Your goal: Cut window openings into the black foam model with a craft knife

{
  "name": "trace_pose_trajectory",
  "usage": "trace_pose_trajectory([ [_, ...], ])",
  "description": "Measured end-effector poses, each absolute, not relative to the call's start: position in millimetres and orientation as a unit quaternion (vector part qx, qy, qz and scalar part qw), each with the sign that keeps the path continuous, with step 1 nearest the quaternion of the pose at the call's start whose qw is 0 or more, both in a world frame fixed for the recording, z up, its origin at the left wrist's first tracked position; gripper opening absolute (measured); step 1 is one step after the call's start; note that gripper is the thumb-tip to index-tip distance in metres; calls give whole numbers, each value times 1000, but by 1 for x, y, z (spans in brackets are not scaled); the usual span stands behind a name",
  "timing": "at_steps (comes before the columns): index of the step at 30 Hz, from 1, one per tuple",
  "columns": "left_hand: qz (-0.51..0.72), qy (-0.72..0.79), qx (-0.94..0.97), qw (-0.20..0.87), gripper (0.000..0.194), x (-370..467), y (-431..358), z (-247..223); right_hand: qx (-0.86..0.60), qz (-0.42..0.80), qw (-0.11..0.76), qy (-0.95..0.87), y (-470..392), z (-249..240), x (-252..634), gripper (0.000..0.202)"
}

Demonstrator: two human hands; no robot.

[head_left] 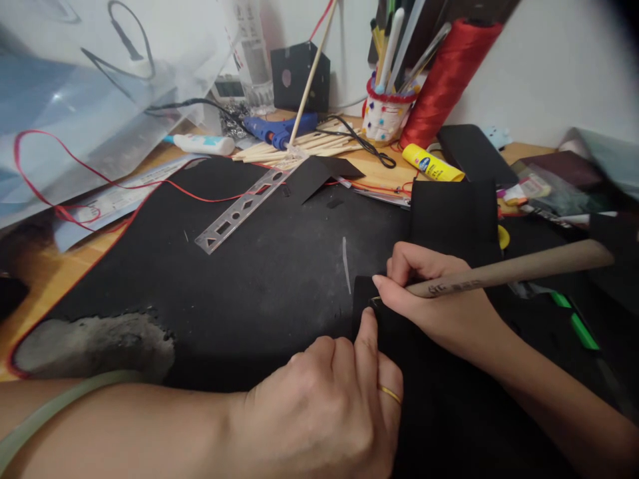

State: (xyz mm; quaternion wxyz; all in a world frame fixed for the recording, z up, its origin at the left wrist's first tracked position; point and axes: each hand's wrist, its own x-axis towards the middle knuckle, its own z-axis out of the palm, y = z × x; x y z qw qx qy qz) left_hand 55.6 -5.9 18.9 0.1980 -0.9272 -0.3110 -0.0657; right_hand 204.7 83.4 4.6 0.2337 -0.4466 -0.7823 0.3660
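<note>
My right hand [439,306] grips a tapered, wooden-handled tool [519,267] with dark lettering on the handle. It is held like a pen, and its thin tip reaches down to a black card [363,287]. Beside that tip, the index finger of my left hand [324,392] presses on the card. The other left fingers are curled, with a gold ring on one; the left thumb is hidden. A small pale mark shows on the card by the fingertip. Underneath lies a worn black mat [279,266] with red edging.
A clear stencil ruler [239,213] lies across the mat near a folded black paper [324,174]. Behind are wooden sticks [329,138], a blue glue gun [279,128], a yellow glue stick [433,163], a pen cup [387,113], and a red thread spool [452,80]. Red cord [194,195] loops at left.
</note>
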Motion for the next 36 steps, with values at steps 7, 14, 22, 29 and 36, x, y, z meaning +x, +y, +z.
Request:
trace_pose_trajectory([
  [7,-61,-311,-929,192,29,55,-7,15,-435,339,203,-809,82,6,206,27],
  [14,-73,-320,-924,198,23,56,-7,9,-417,309,188,-834,84,5,209,27],
  [22,-65,-320,-928,181,27,55,-5,15,-419,309,181,-835,83,6,209,28],
  [29,-70,-318,-928,181,21,56,-6,11,-424,307,193,-830,84,7,208,29],
  [36,-65,-312,-931,176,26,55,-6,15,-431,304,205,-824,84,5,208,28],
])
